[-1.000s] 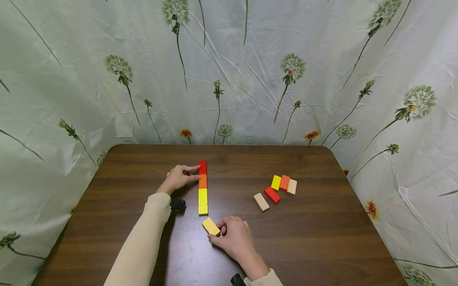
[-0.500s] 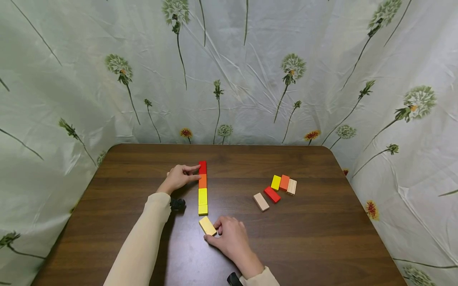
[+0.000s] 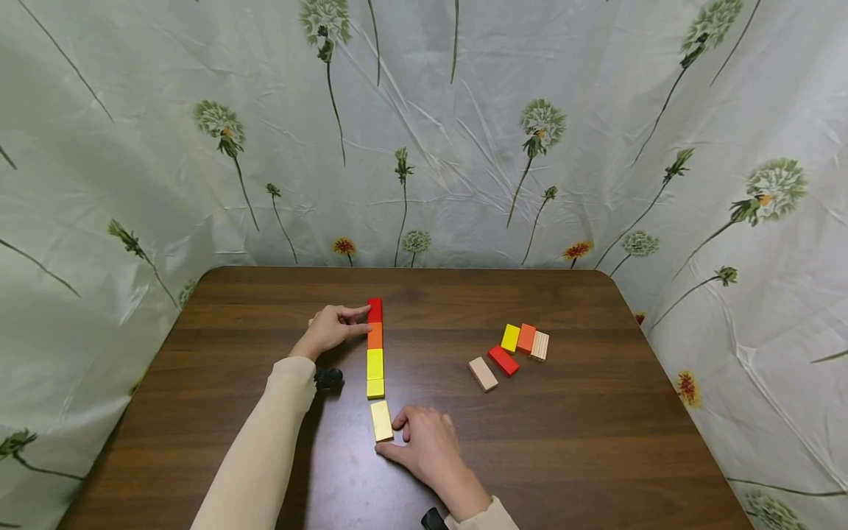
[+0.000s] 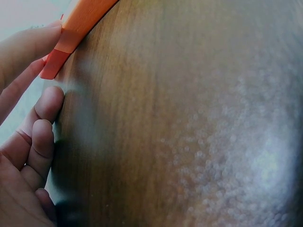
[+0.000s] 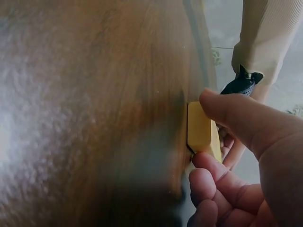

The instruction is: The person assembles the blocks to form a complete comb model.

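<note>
A row of flat wooden blocks lies along the table: a red block (image 3: 375, 309), an orange block (image 3: 375, 336) and two yellow ones, the nearer being a yellow block (image 3: 375, 388). My left hand (image 3: 331, 329) rests at the row's left side, its extended index finger touching the red block and its thumb the orange one. Just below the row's near end is a pale yellow block (image 3: 381, 421), slightly tilted and a small gap apart. My right hand (image 3: 430, 444) pinches it between thumb and fingers; in the right wrist view the yellow block (image 5: 200, 126) stands between them.
To the right lie loose blocks: a plain wood block (image 3: 483, 374), a red block (image 3: 503, 361), a yellow block (image 3: 510, 338), an orange block (image 3: 526, 338) and a ridged wood block (image 3: 539, 347). A flowered curtain (image 3: 464, 147) hangs behind the brown table (image 3: 596, 442).
My right hand has shifted slightly left with the pale yellow block and turned it closer to the row's line. The left hand and the row have stayed still.
</note>
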The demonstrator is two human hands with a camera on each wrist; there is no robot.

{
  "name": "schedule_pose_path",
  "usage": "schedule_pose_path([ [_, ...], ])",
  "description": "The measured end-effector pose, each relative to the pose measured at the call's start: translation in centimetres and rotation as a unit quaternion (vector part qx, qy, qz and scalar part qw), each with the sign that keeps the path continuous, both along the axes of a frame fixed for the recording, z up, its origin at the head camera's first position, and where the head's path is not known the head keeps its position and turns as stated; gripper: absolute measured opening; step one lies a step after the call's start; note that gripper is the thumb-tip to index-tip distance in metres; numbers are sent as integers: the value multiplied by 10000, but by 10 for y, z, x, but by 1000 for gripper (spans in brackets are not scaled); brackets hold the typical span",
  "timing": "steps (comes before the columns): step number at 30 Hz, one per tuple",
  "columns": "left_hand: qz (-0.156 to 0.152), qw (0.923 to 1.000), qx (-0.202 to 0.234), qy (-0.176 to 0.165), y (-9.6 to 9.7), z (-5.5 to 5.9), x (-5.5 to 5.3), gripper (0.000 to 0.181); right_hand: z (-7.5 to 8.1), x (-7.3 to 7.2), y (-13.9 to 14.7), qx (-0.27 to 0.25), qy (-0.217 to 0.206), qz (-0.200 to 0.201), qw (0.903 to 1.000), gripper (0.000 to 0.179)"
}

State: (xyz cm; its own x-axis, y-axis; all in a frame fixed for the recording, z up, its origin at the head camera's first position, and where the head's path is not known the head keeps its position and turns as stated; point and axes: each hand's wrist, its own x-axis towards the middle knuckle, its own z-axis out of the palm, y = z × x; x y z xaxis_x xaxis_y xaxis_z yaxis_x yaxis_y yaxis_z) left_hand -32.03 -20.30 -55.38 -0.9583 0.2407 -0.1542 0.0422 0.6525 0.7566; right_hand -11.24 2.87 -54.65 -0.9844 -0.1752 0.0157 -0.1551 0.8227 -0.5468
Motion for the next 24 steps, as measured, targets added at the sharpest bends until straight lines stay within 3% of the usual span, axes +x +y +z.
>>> schedule_pose_path([
  [24,-33,10000,69,59,-1,-1,1,57,-1,-6,-12,-134,69,-51,9999,29],
])
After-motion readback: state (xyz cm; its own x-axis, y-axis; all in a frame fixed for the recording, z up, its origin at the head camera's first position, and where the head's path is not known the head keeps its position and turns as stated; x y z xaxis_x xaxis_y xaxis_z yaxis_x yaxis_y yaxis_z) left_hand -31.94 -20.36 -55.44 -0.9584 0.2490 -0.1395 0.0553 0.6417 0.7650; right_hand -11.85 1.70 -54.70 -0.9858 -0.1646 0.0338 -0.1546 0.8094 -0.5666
